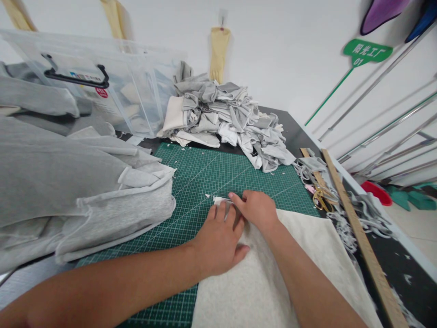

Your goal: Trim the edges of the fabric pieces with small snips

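Observation:
Cream cloth lies over the right front part of a green cutting mat. My left hand rests flat on this cloth near its far left corner, fingers spread. Just to the right, my right hand is closed at the cloth's far edge. From its fingertips a thin silver tool points left along that edge. Most of the tool is hidden by the hand, so its kind does not show. Small white scraps lie on the mat by its tip.
Grey cloth pieces are stacked at left, before a clear plastic bin. A heap of grey and white fabric sits at the back. On the right are a long wooden ruler, gold-handled scissors and tangled offcuts.

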`<action>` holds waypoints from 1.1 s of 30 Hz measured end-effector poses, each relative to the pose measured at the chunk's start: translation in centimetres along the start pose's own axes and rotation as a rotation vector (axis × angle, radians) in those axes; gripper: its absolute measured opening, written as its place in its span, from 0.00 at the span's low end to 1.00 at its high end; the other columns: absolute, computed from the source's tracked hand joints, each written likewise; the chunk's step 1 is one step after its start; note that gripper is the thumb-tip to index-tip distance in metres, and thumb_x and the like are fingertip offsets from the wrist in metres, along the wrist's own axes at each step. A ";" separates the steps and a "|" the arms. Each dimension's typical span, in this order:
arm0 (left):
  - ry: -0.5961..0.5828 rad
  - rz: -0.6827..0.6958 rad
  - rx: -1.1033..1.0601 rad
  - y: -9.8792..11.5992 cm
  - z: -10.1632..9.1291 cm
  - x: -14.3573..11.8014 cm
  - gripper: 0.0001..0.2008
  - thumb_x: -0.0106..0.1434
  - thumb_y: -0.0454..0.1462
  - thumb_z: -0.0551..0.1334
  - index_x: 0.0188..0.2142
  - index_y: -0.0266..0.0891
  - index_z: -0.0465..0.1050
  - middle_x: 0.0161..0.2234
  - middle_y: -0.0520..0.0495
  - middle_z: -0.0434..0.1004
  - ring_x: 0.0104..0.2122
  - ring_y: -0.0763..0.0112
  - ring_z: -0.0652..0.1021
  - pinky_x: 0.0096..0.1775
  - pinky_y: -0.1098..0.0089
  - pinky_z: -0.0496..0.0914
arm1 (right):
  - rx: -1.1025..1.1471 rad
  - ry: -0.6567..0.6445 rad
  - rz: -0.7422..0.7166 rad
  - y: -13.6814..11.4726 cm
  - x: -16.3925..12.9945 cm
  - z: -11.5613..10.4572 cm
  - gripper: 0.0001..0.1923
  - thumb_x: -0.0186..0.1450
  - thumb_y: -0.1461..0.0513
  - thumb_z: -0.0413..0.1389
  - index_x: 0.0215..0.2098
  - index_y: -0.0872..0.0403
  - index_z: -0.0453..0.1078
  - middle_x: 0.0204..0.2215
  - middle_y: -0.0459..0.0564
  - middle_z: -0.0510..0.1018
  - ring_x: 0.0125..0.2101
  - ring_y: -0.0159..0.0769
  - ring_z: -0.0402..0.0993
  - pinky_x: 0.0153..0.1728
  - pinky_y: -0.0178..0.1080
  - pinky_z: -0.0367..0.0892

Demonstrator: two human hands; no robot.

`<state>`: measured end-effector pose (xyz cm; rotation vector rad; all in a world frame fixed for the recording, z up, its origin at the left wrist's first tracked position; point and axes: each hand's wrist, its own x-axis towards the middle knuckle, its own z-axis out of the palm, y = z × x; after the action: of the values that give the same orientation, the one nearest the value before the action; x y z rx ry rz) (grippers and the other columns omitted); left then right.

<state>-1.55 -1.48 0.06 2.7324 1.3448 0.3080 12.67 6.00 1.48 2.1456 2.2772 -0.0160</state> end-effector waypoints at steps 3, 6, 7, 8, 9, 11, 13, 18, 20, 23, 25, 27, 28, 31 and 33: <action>0.003 -0.002 -0.002 0.0 0.1 0.0 0.33 0.64 0.54 0.49 0.62 0.36 0.54 0.63 0.33 0.51 0.61 0.39 0.54 0.56 0.43 0.50 | -0.003 -0.008 0.014 -0.2 0.0 -0.1 0.34 0.64 0.38 0.37 0.29 0.52 0.74 0.27 0.54 0.78 0.31 0.42 0.75 0.30 0.39 0.62; 0.000 -0.002 0.001 0.0 0.1 0.0 0.34 0.64 0.54 0.49 0.62 0.36 0.54 0.63 0.33 0.51 0.61 0.39 0.54 0.57 0.43 0.50 | 0.003 -0.018 0.012 -0.2 0.1 0.0 0.34 0.64 0.38 0.37 0.30 0.52 0.74 0.28 0.53 0.78 0.31 0.41 0.75 0.30 0.38 0.62; -0.001 -0.003 0.003 0.0 0.1 0.0 0.34 0.64 0.54 0.50 0.62 0.36 0.54 0.63 0.33 0.51 0.60 0.39 0.54 0.56 0.43 0.50 | 0.003 -0.018 0.007 -0.1 0.2 0.0 0.34 0.64 0.38 0.38 0.30 0.52 0.74 0.28 0.53 0.79 0.32 0.41 0.75 0.30 0.38 0.62; -0.003 -0.004 0.006 0.0 0.1 0.0 0.34 0.64 0.55 0.50 0.62 0.36 0.54 0.62 0.33 0.51 0.60 0.39 0.54 0.56 0.43 0.50 | 0.003 -0.018 0.003 -0.1 0.3 0.1 0.33 0.64 0.38 0.38 0.29 0.52 0.74 0.28 0.53 0.79 0.31 0.40 0.74 0.30 0.38 0.61; -0.003 -0.005 0.009 0.0 0.1 0.0 0.34 0.64 0.55 0.50 0.61 0.36 0.55 0.62 0.33 0.51 0.60 0.39 0.54 0.56 0.43 0.50 | 0.002 -0.015 -0.001 0.0 0.3 0.1 0.33 0.64 0.39 0.39 0.29 0.52 0.74 0.28 0.53 0.78 0.31 0.40 0.74 0.30 0.38 0.61; -0.002 -0.003 0.014 0.0 0.0 0.0 0.33 0.64 0.55 0.49 0.61 0.36 0.55 0.62 0.32 0.52 0.60 0.39 0.55 0.56 0.43 0.50 | 0.007 -0.012 -0.002 0.0 0.4 0.2 0.32 0.63 0.39 0.40 0.28 0.52 0.74 0.27 0.53 0.78 0.31 0.40 0.74 0.29 0.37 0.61; 0.002 0.001 0.014 0.0 -0.1 0.0 0.33 0.64 0.54 0.49 0.61 0.36 0.56 0.61 0.32 0.53 0.60 0.39 0.55 0.56 0.43 0.50 | 0.024 -0.013 0.010 0.0 0.4 0.1 0.32 0.63 0.39 0.40 0.26 0.52 0.73 0.26 0.52 0.78 0.31 0.40 0.74 0.29 0.37 0.60; 0.004 0.004 0.000 0.0 -0.2 -0.1 0.33 0.65 0.54 0.48 0.61 0.36 0.56 0.61 0.33 0.54 0.60 0.39 0.55 0.56 0.43 0.50 | 0.062 -0.025 0.035 -0.1 0.3 0.0 0.33 0.64 0.39 0.38 0.25 0.51 0.73 0.25 0.52 0.77 0.30 0.40 0.74 0.28 0.37 0.60; 0.004 -0.004 -0.005 0.0 -0.2 -0.1 0.33 0.64 0.54 0.49 0.61 0.36 0.55 0.61 0.33 0.54 0.60 0.40 0.55 0.56 0.43 0.50 | 0.064 -0.023 0.032 -0.2 0.3 0.0 0.33 0.63 0.38 0.38 0.25 0.51 0.72 0.25 0.52 0.77 0.30 0.40 0.74 0.28 0.37 0.60; 0.001 -0.009 -0.011 0.0 -0.1 -0.1 0.34 0.64 0.54 0.49 0.62 0.36 0.54 0.62 0.33 0.52 0.60 0.40 0.55 0.57 0.43 0.50 | 0.060 -0.021 0.031 -0.3 0.2 -0.1 0.33 0.63 0.38 0.39 0.25 0.51 0.72 0.25 0.52 0.77 0.30 0.40 0.74 0.28 0.37 0.60; -0.002 -0.006 -0.011 0.0 0.0 -0.1 0.34 0.64 0.54 0.49 0.63 0.36 0.53 0.63 0.33 0.51 0.60 0.40 0.54 0.57 0.43 0.50 | 0.051 -0.024 0.029 -0.4 0.2 -0.1 0.33 0.63 0.38 0.39 0.25 0.51 0.73 0.25 0.52 0.78 0.30 0.40 0.74 0.29 0.38 0.61; -0.001 -0.006 -0.011 0.0 0.0 0.0 0.34 0.64 0.54 0.49 0.63 0.36 0.53 0.63 0.33 0.51 0.60 0.40 0.55 0.57 0.42 0.49 | 0.041 -0.022 0.021 -0.4 0.2 -0.1 0.33 0.64 0.38 0.38 0.25 0.51 0.73 0.26 0.52 0.78 0.31 0.41 0.75 0.30 0.38 0.62; 0.000 -0.005 -0.011 0.0 0.0 0.0 0.34 0.64 0.54 0.49 0.62 0.36 0.53 0.62 0.33 0.51 0.60 0.40 0.55 0.57 0.42 0.50 | 0.037 -0.019 0.015 -0.4 0.2 -0.1 0.33 0.64 0.38 0.38 0.25 0.50 0.72 0.26 0.51 0.78 0.31 0.41 0.75 0.30 0.39 0.62; 0.005 -0.004 -0.007 0.0 -0.1 -0.1 0.34 0.64 0.54 0.50 0.62 0.35 0.54 0.62 0.32 0.52 0.60 0.39 0.55 0.57 0.42 0.50 | 0.032 -0.012 0.002 -0.3 0.2 0.0 0.33 0.64 0.38 0.37 0.26 0.50 0.72 0.26 0.51 0.78 0.31 0.42 0.75 0.30 0.39 0.63; 0.005 0.000 -0.007 0.0 -0.2 -0.1 0.33 0.64 0.54 0.49 0.61 0.35 0.55 0.62 0.32 0.52 0.60 0.39 0.55 0.57 0.43 0.50 | 0.033 -0.014 -0.003 -0.3 0.2 0.1 0.33 0.64 0.38 0.37 0.26 0.50 0.72 0.26 0.51 0.78 0.30 0.42 0.75 0.29 0.39 0.62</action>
<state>-1.63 -1.55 0.20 2.7277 1.3431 0.3183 12.38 6.20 1.39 2.1504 2.2885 -0.0691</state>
